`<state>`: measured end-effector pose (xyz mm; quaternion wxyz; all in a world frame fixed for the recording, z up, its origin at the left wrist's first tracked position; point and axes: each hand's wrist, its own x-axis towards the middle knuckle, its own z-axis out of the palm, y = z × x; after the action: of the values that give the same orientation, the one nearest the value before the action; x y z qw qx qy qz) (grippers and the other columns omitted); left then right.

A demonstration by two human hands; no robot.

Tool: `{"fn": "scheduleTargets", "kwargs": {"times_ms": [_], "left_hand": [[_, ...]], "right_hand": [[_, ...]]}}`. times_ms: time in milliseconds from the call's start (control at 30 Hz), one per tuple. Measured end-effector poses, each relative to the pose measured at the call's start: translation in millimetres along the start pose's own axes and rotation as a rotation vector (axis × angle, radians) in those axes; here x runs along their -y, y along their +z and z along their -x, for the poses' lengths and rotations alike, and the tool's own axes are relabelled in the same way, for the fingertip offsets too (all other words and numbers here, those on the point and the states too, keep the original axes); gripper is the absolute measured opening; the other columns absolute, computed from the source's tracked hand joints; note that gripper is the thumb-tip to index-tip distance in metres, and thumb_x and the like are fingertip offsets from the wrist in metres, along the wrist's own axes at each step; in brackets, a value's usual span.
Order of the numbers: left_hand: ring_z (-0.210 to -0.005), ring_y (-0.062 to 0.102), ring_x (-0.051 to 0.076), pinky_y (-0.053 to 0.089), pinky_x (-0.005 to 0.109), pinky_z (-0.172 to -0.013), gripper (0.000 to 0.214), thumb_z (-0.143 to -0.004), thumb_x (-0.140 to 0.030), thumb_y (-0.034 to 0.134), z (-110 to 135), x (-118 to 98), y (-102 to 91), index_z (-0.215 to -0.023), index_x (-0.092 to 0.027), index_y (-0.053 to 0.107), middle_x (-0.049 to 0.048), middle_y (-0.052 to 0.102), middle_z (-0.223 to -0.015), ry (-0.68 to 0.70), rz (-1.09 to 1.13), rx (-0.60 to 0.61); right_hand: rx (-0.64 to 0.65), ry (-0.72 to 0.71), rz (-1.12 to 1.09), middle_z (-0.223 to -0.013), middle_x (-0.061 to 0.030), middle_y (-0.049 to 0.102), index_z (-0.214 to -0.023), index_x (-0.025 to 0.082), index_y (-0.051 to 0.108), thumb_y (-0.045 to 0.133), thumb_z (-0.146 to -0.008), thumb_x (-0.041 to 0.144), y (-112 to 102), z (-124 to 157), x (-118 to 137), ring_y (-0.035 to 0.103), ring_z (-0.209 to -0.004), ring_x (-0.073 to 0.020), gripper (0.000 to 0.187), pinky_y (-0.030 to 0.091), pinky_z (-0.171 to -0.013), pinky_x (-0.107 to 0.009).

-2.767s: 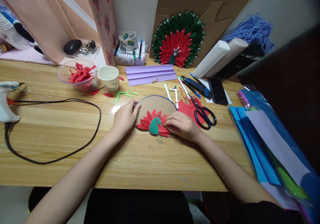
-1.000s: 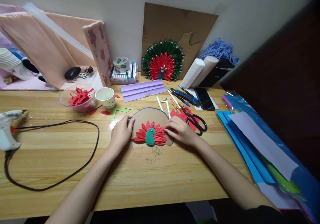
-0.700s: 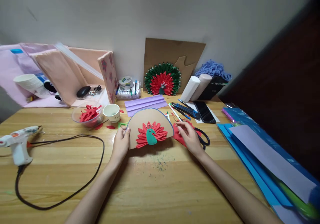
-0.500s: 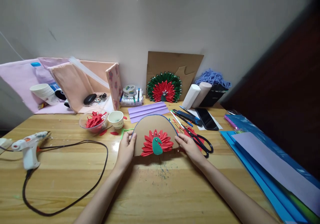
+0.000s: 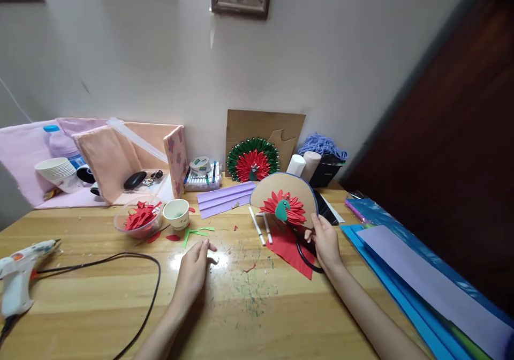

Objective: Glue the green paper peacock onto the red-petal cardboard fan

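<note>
My right hand (image 5: 326,242) grips the lower right corner of a half-round cardboard piece (image 5: 268,189) and holds it upright above the table. A green paper peacock on red paper petals (image 5: 284,209) is stuck to its front. My left hand (image 5: 193,266) rests on the wooden table (image 5: 100,290) with fingers loosely out, holding nothing. Under the right hand lie black scissors (image 5: 305,254) on a red paper sheet (image 5: 289,248). Two white marker pens (image 5: 260,227) lie just left of the cardboard.
A glue gun (image 5: 18,271) with a black cord (image 5: 148,290) lies at the left. A bowl of red scraps (image 5: 138,218), a paper cup (image 5: 177,213), folded purple paper (image 5: 227,198) and a finished peacock fan (image 5: 252,162) stand behind. Blue and purple sheets (image 5: 417,279) cover the right side.
The cardboard piece was flat under both hands; it was lifted with both hands. Now my left hand has let go and rests on the table, and my right hand has carried it right.
</note>
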<state>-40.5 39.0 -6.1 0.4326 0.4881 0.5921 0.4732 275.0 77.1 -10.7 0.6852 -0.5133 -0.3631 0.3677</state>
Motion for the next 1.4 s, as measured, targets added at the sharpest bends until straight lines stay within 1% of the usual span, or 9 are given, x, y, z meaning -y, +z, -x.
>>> {"fn": "scheduleTargets", "kwargs": {"times_ms": [167,333,433,500,633,733,867,967,1400], "left_hand": [[-0.062,0.063,0.022,0.042,0.03,-0.062,0.041,-0.082,-0.053,0.043,2,-3,-0.6,-0.063,-0.019,0.057,0.0028,0.061,-0.065,0.0,-0.194,0.048],[-0.065,0.058,0.022,0.042,0.03,-0.064,0.03,-0.079,-0.049,0.051,9,-2,6.0,-0.081,-0.021,0.061,0.0027,0.062,-0.068,0.109,-0.327,0.105],[-0.073,0.059,0.021,0.044,0.03,-0.068,0.033,-0.082,-0.049,0.048,9,-2,9.2,-0.094,-0.021,0.06,0.0045,0.063,-0.081,0.132,-0.213,0.114],[-0.069,0.058,0.019,0.045,0.029,-0.065,0.034,-0.083,-0.051,0.046,7,-2,9.8,-0.084,-0.02,0.06,0.004,0.062,-0.077,0.1,-0.096,0.092],[-0.057,0.052,0.015,0.041,0.025,-0.054,0.036,-0.074,-0.054,0.058,-2,-1,6.2,-0.071,-0.018,0.057,-0.0003,0.056,-0.063,0.056,0.099,0.041],[-0.051,0.046,0.012,0.036,0.022,-0.048,0.04,-0.067,-0.055,0.064,-9,0,-1.9,-0.07,-0.016,0.056,-0.0036,0.05,-0.057,0.028,0.177,0.008],[-0.05,0.045,0.01,0.033,0.02,-0.048,0.043,-0.064,-0.057,0.066,-15,-3,-15.7,-0.07,-0.016,0.055,-0.0043,0.05,-0.056,0.004,0.224,-0.118],[-0.05,0.044,0.01,0.034,0.02,-0.048,0.044,-0.062,-0.058,0.067,-16,-5,-21.3,-0.07,-0.016,0.056,-0.0045,0.05,-0.056,0.004,0.256,-0.186],[-0.064,0.057,0.015,0.044,0.026,-0.061,0.044,-0.067,-0.052,0.064,-16,1,-16.8,-0.089,-0.014,0.062,0.0033,0.066,-0.074,0.0,0.295,-0.171]], "right_hand": [[-0.027,-0.028,0.008,-0.068,0.0023,0.061,-0.08,0.02,0.051,0.07,-0.067,0.053,-10,-10,4,0.058,-0.047,-0.0106,0.041,0.049,-0.043,-0.021],[0.151,0.026,0.035,-0.076,-0.0012,0.067,-0.092,0.019,0.052,0.076,-0.063,0.047,7,8,1,0.066,-0.058,-0.0164,0.047,0.054,-0.054,-0.027],[0.358,0.134,0.028,-0.076,-0.0018,0.068,-0.097,0.018,0.054,0.073,-0.067,0.048,22,26,-2,0.066,-0.058,-0.0153,0.046,0.053,-0.055,-0.026],[0.466,0.188,0.05,-0.068,-0.0001,0.065,-0.094,0.017,0.055,0.071,-0.069,0.047,29,37,-5,0.064,-0.054,-0.0141,0.043,0.051,-0.052,-0.024],[0.553,0.263,0.094,-0.057,0.0033,0.06,-0.083,0.017,0.054,0.07,-0.071,0.049,35,50,-13,0.065,-0.053,-0.0148,0.038,0.049,-0.049,-0.022],[0.598,0.283,0.094,-0.067,-0.0021,0.066,-0.082,0.017,0.057,0.063,-0.074,0.055,35,55,-16,0.067,-0.061,-0.0176,0.04,0.053,-0.056,-0.028],[0.743,0.169,0.198,-0.109,-0.0117,0.067,-0.108,0.019,0.063,0.048,-0.086,0.053,34,62,-14,0.067,-0.094,-0.0222,0.043,0.052,-0.085,-0.039],[0.83,0.073,0.319,-0.118,-0.0107,0.064,-0.113,0.021,0.062,0.045,-0.09,0.047,34,69,-10,0.06,-0.109,-0.0236,0.039,0.043,-0.099,-0.043],[0.734,-0.251,0.744,-0.125,-0.011,0.058,-0.113,0.022,0.06,0.048,-0.088,0.033,28,60,-21,0.053,-0.117,-0.0262,0.03,0.039,-0.102,-0.05]]}}
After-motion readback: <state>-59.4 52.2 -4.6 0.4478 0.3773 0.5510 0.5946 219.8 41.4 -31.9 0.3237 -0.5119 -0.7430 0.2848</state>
